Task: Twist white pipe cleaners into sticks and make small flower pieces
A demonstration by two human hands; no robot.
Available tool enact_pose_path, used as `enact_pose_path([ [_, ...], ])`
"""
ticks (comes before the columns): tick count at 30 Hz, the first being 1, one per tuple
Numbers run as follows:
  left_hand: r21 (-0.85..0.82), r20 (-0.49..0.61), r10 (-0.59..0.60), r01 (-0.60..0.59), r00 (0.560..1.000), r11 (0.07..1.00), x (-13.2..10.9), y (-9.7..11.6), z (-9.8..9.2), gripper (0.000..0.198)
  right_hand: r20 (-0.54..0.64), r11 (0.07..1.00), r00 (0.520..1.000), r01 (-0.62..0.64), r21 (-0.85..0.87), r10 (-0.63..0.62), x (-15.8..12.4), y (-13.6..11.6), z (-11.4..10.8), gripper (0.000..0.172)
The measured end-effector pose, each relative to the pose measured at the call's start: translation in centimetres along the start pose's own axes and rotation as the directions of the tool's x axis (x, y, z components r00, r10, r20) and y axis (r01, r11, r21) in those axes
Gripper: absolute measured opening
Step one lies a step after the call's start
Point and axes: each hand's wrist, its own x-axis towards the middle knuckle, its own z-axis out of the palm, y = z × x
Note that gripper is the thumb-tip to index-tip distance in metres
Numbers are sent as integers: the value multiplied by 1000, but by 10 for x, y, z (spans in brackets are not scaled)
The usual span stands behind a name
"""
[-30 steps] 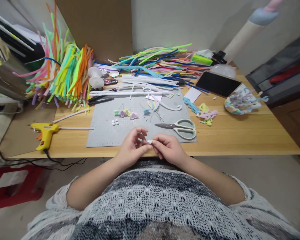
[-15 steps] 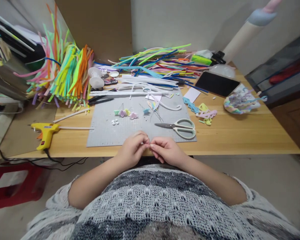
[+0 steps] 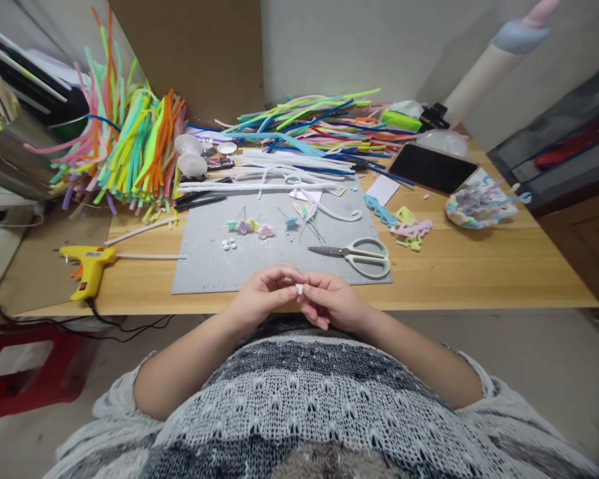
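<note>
Just off the front edge of the grey cutting mat, both hands meet fingertip to fingertip. A small white piece is pinched between them; its exact shape is too small to tell. My left hand is closed with thumb and fingers on the piece's left side. My right hand grips its right side, the lower fingers curled beneath. On the mat beyond lie small pastel flowers, a blue flower on wire and several white pieces. Scissors lie right of the hands.
At the left, a yellow glue gun trails a black cord. Bundled pipe cleaners stand behind it, with more loose pipe cleaners along the back. A phone, pastel braided pieces and a pastel woven item sit at the right.
The white piece, hidden before, now shows between my fingertips. My left thumb and fingers have straightened, and the right hand's lower fingers have shifted slightly.
</note>
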Motion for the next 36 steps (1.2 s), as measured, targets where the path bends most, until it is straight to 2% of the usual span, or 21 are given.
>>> enact_pose_path([
  [2, 35, -31, 50, -49, 998, 998, 1, -3, 0, 7, -6, 1000, 1000, -11, 14, 11, 1, 3, 0, 27],
  [4, 63, -69, 81, -76, 994, 995, 2, -4, 0, 3, -33, 999, 999, -5, -46, 3, 2, 4, 1, 29],
  [7, 97, -111, 86, -75, 990, 992, 2, -3, 1, 7, -146, 983, 985, 64, -174, -90, 2, 3, 2, 26],
  [10, 124, -167, 23, -2, 986, 992, 2, -1, 3, 11, -286, 937, 921, 177, -301, -265, 0, 2, 3, 19],
  [12, 142, -204, -12, 42, 979, 989, 2, -1, 4, 13, -323, 899, 882, 208, -385, -343, 0, 3, 4, 17],
  [15, 117, -218, -38, 65, 975, 991, 2, -3, 4, 16, -331, 909, 892, 171, -379, -306, 0, 3, 5, 15],
  [17, 2, -188, -84, 86, 979, 996, 3, -5, 4, 19, -353, 946, 901, 152, -287, -252, 1, 2, 5, 18],
  [20, -205, -144, -171, 140, 975, 969, 4, -8, 4, 22, -408, 972, 887, 158, -175, -217, 2, -1, 5, 24],
  [22, -266, -144, -217, 173, 966, 948, 5, -9, 5, 22, -434, 975, 875, 161, -152, -213, 3, -3, 4, 26],
  [31, -259, -129, -264, 224, 956, 940, 8, -16, 11, 15, -445, 942, 854, 136, -307, -269, 3, 7, 3, 24],
  [33, -275, -114, -272, 233, 956, 933, 9, -16, 12, 15, -426, 890, 846, 116, -440, -321, -2, 2, -3, 21],
  [34, -289, -110, -272, 231, 956, 929, 9, -16, 13, 15, -420, 834, 827, 102, -543, -375, -6, -2, -8, 20],
  [36, -319, -110, -262, 215, 959, 923, 10, -15, 12, 14, -397, 629, 755, 26, -777, -522, -16, -14, -24, 20],
])
